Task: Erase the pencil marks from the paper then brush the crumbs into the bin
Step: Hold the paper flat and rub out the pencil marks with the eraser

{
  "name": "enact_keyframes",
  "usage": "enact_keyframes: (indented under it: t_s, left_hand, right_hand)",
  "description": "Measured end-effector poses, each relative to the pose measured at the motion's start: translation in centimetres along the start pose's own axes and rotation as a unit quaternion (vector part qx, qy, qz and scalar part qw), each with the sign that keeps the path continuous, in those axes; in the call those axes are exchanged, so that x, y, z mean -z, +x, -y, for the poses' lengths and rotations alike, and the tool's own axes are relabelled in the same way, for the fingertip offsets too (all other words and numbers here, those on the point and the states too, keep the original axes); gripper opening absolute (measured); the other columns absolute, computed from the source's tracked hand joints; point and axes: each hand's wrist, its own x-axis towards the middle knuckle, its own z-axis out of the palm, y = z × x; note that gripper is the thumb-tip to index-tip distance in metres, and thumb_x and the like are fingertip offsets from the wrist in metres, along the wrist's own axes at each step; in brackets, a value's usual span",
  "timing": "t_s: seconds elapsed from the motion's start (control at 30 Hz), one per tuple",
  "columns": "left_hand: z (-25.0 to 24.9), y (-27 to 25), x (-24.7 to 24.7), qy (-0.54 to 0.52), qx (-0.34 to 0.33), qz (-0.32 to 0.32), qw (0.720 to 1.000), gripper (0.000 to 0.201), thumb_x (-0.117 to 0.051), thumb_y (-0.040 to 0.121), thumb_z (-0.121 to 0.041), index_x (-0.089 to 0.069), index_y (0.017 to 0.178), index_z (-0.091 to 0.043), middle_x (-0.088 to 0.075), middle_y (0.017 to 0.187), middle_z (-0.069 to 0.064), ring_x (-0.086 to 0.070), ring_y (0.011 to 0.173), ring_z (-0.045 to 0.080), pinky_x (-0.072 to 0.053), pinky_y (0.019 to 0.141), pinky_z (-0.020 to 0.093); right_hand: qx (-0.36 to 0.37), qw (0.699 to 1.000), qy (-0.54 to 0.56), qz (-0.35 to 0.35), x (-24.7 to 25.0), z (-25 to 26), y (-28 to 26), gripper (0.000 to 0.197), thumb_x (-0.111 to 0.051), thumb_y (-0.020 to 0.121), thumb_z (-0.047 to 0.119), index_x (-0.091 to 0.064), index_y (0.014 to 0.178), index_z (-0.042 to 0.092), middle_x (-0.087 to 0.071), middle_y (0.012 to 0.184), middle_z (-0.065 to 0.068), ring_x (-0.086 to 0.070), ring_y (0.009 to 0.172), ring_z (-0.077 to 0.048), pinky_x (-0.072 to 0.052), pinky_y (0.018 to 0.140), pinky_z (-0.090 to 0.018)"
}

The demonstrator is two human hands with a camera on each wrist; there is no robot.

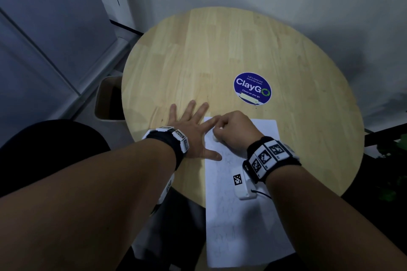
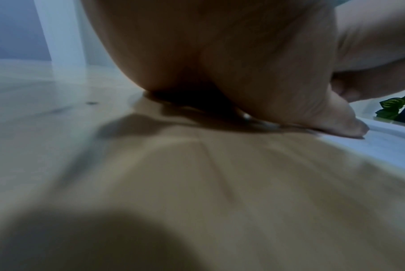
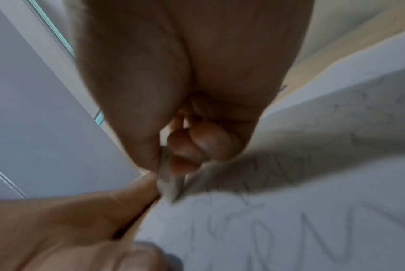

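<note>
A white sheet of paper (image 1: pixel 240 215) with faint pencil marks (image 3: pixel 278 225) lies on the round wooden table (image 1: pixel 220 55), its near end hanging over the table's front edge. My left hand (image 1: pixel 193 125) lies flat with fingers spread, index finger and thumb pressing the paper's left edge. My right hand (image 1: pixel 233 128) grips a small white eraser (image 1: pixel 214 138), pressed onto the paper's upper left part. The right wrist view shows the eraser (image 3: pixel 168 183) pinched between thumb and curled fingers, its tip on the sheet. The left thumb (image 2: pixel 349 126) touches the paper's edge.
A bin (image 1: pixel 108 99) with a dark inside stands on the floor left of the table, partly under its rim. A blue round ClayGo sticker (image 1: pixel 252 88) is stuck on the tabletop beyond the paper. Walls stand close behind the table. Green leaves (image 2: pixel 391 106) show at the right.
</note>
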Motion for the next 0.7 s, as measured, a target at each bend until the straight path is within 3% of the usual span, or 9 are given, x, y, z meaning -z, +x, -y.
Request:
enact_keyframes:
  t_s: [0.07,0.2,0.23,0.33,0.37,0.5,0.53,0.63,0.7]
  left_hand:
    - [0.0,0.0,0.0,0.000,-0.001,-0.002,1.000,0.125,-0.036,0.057,-0.112,0.025,0.153,-0.059,0.041,0.166,-0.010,0.041,0.152,0.029,0.019,0.113,0.077]
    - [0.0,0.0,0.1,0.003,-0.001,0.000,1.000,0.125,-0.036,0.058,-0.111,0.028,0.152,-0.059,0.041,0.166,-0.010,0.041,0.152,0.029,0.020,0.113,0.076]
    - [0.0,0.0,0.1,0.003,0.000,0.001,1.000,0.125,-0.036,0.058,-0.111,0.027,0.153,-0.058,0.041,0.166,-0.010,0.042,0.151,0.029,0.021,0.113,0.076]
    - [0.1,0.1,-0.1,0.000,-0.001,0.001,1.000,0.126,-0.036,0.057,-0.112,0.025,0.154,-0.059,0.042,0.165,-0.010,0.042,0.151,0.029,0.021,0.112,0.077]
    - [0.1,0.1,-0.1,0.000,-0.001,0.001,1.000,0.126,-0.035,0.057,-0.112,0.025,0.154,-0.059,0.041,0.166,-0.010,0.042,0.151,0.029,0.020,0.112,0.077]
    - [0.0,0.1,0.1,0.005,-0.002,0.002,1.000,0.126,-0.035,0.058,-0.112,0.027,0.153,-0.058,0.041,0.166,-0.010,0.042,0.151,0.029,0.021,0.113,0.077]
    - [0.0,0.1,0.1,0.005,-0.001,0.003,1.000,0.126,-0.035,0.058,-0.112,0.027,0.153,-0.058,0.041,0.166,-0.009,0.042,0.151,0.030,0.021,0.113,0.076]
    - [0.0,0.0,0.1,0.005,0.001,0.007,1.000,0.126,-0.035,0.058,-0.112,0.026,0.154,-0.058,0.042,0.165,-0.009,0.042,0.151,0.030,0.020,0.112,0.077]
    - [0.0,0.0,0.1,0.005,-0.001,0.006,1.000,0.126,-0.035,0.057,-0.112,0.028,0.152,-0.058,0.042,0.166,-0.009,0.042,0.151,0.030,0.019,0.113,0.077]
  right_hand:
    - [0.000,0.999,-0.028,0.046,0.5,0.3,0.0,0.013,-0.071,0.083,0.000,-0.076,0.073,0.007,-0.073,0.064,-0.003,-0.066,0.060,-0.017,-0.055,0.063,-0.033]
    - [0.017,0.994,-0.041,-0.098,0.5,0.2,0.8,0.015,-0.071,0.091,0.017,-0.076,0.077,0.017,-0.072,0.069,0.003,-0.069,0.067,-0.015,-0.058,0.064,-0.033]
    - [0.009,0.995,-0.036,-0.092,0.6,0.1,0.8,0.015,-0.071,0.091,0.016,-0.075,0.076,0.016,-0.072,0.069,0.001,-0.068,0.064,-0.018,-0.057,0.063,-0.035]
    - [-0.048,0.996,-0.018,0.070,1.2,0.2,0.3,0.011,-0.072,0.085,0.003,-0.076,0.075,0.005,-0.069,0.066,-0.014,-0.059,0.057,-0.028,-0.050,0.058,-0.040]
    - [-0.052,0.995,-0.015,0.088,1.4,0.3,0.3,0.011,-0.071,0.085,0.002,-0.076,0.075,0.004,-0.069,0.065,-0.014,-0.057,0.056,-0.028,-0.048,0.057,-0.038]
    - [0.005,0.996,-0.029,-0.085,0.8,0.3,0.8,0.013,-0.072,0.092,0.015,-0.077,0.079,0.015,-0.073,0.067,-0.001,-0.069,0.061,-0.022,-0.057,0.058,-0.036]
    - [0.002,0.996,-0.028,-0.085,0.7,0.1,0.8,0.013,-0.072,0.091,0.014,-0.076,0.079,0.014,-0.073,0.069,-0.001,-0.069,0.062,-0.024,-0.059,0.060,-0.038]
    - [-0.048,0.997,-0.012,0.063,1.0,0.3,0.3,0.008,-0.072,0.083,0.002,-0.075,0.075,0.003,-0.068,0.064,-0.014,-0.058,0.054,-0.029,-0.050,0.056,-0.039]
    - [-0.037,0.997,-0.028,0.063,1.4,0.6,0.6,0.010,-0.071,0.083,0.003,-0.076,0.074,0.005,-0.071,0.064,-0.012,-0.059,0.051,-0.027,-0.049,0.054,-0.035]
